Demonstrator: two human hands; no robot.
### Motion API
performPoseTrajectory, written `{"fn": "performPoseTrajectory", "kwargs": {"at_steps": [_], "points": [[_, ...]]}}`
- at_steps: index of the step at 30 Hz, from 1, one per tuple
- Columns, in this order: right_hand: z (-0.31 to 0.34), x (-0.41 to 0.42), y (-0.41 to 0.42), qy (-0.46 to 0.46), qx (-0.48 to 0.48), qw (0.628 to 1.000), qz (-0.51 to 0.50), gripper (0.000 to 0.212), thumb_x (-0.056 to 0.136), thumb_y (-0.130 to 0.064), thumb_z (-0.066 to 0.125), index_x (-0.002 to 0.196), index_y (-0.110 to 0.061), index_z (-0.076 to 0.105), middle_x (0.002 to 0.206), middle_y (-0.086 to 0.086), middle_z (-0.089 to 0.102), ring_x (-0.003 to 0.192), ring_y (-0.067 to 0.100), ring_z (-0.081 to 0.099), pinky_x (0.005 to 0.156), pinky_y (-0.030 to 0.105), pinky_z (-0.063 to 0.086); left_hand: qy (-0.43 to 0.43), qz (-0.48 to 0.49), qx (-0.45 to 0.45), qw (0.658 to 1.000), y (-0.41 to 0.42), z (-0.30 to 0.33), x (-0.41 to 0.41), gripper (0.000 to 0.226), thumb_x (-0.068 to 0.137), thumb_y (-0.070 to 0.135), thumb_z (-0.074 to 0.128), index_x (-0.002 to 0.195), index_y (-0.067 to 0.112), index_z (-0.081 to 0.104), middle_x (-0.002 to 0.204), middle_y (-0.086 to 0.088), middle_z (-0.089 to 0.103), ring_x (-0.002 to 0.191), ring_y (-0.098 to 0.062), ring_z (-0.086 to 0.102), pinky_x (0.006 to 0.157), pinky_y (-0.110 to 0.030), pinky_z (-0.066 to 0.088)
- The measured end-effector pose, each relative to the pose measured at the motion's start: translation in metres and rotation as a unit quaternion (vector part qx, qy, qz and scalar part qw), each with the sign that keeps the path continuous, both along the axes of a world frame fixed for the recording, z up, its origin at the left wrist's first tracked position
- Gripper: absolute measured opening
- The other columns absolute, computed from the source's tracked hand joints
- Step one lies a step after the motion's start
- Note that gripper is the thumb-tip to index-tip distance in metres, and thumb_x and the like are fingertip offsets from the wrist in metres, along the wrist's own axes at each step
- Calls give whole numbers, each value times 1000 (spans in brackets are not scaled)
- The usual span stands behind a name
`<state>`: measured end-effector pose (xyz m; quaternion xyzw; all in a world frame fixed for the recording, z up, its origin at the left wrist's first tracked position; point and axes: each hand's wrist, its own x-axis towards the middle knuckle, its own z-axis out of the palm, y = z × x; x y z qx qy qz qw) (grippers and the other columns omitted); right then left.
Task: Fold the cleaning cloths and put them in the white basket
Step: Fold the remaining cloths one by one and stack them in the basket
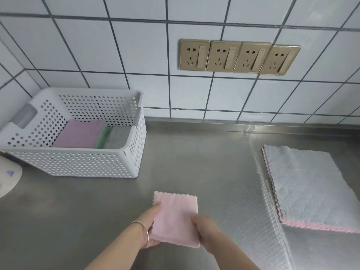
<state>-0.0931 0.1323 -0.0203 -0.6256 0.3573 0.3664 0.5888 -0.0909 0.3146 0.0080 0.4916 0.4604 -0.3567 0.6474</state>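
A folded pink cloth is held just over the steel counter near the front edge. My left hand grips its left side, with a bangle on the wrist. My right hand grips its right side. The white perforated basket stands at the back left and holds folded cloths: a purple one on top, with green and grey ones beside it. A flat stack of unfolded cloths, grey on top with pink under it, lies at the right.
The steel counter runs to a tiled wall with a row of gold sockets. A white rounded object sits at the far left beside the basket. A textured clear mat lies under the stack.
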Motion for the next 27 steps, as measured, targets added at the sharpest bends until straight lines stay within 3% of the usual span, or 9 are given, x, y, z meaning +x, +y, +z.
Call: {"fn": "performPoseTrajectory", "kwargs": {"at_steps": [5, 8, 11, 18, 20, 22, 23, 25, 27], "points": [[12, -12, -9, -8, -15, 1000, 20, 40, 84, -41, 64, 104, -7, 61, 104, 7, 65, 95, 23, 62, 82, 33, 52, -20, -13, 48, 999, -21, 6, -12, 43, 87, 38, 62, 109, 1, 61, 95, -16, 68, 84, -28, 65, 72, -35, 53], [33, -6, -17, -112, -127, 977, 128, 30, 91, -40, 52, 85, -12, 58, 85, 1, 57, 76, 16, 53, 60, 26, 40, -70, -68, 154, 983, -34, 13, -9, 48, 90, 35, 57, 119, -3, 55, 104, -13, 62, 91, -27, 58, 77, -29, 43], [65, 6, -22, -246, -185, 942, 133, 37, 93, -37, 48, 64, -14, 42, 64, -4, 46, 59, 12, 41, 52, 24, 31, -125, -103, 217, 963, -43, 33, 3, 46, 93, 35, 52, 117, -4, 56, 107, -15, 62, 98, -29, 60, 80, -30, 43], [132, 30, -25, -462, -215, 856, 85, 44, 92, -39, 51, 63, -9, 37, 50, -5, 39, 49, 14, 33, 51, 31, 30, -226, 29, 144, 963, -47, 108, 29, 50, 73, 45, 69, 109, 13, 56, 107, -2, 60, 96, -22, 54, 79, -30, 40], [145, 31, -21, -491, -194, 846, 73, 43, 92, -40, 49, 69, -5, 44, 50, -3, 42, 49, 13, 35, 50, 31, 32, -303, 4, 232, 924, -47, 130, 28, 36, 85, 44, 59, 102, 12, 56, 102, -3, 59, 98, -23, 54, 83, -29, 37], [154, 33, -12, -513, -179, 836, 75, 38, 94, -40, 45, 71, -8, 47, 49, -5, 46, 48, 11, 37, 50, 30, 33, -369, -27, 354, 859, -44, 144, 26, 41, 92, 43, 49, 96, 4, 60, 91, -14, 63, 94, -32, 57, 73, -29, 36], [156, 34, -7, -521, -177, 831, 79, 36, 94, -39, 43, 71, -12, 47, 49, -7, 48, 48, 11, 38, 50, 30, 33, -386, -39, 403, 829, -39, 149, 24, 40, 94, 40, 46, 84, 4, 59, 78, -15, 60, 88, -36, 55, 68, -30, 33], [157, 34, 7, -527, -179, 825, 95, 34, 95, -39, 39, 72, -15, 47, 49, -6, 48, 48, 12, 41, 51, 32, 35, -398, -56, 466, 788, -25, 149, 21, 45, 95, 38, 42, 57, 14, 40, 58, -10, 46, 74, -39, 51, 61, -34, 30], [154, 34, 23, -522, -180, 826, 110, 34, 96, -39, 36, 76, -15, 49, 54, -3, 52, 51, 16, 46, 53, 36, 39, -403, -70, 498, 765, -9, 145, 18, 47, 95, 39, 41, 54, 18, 30, 57, -10, 45, 70, -38, 50, 59, -35, 28]]}}
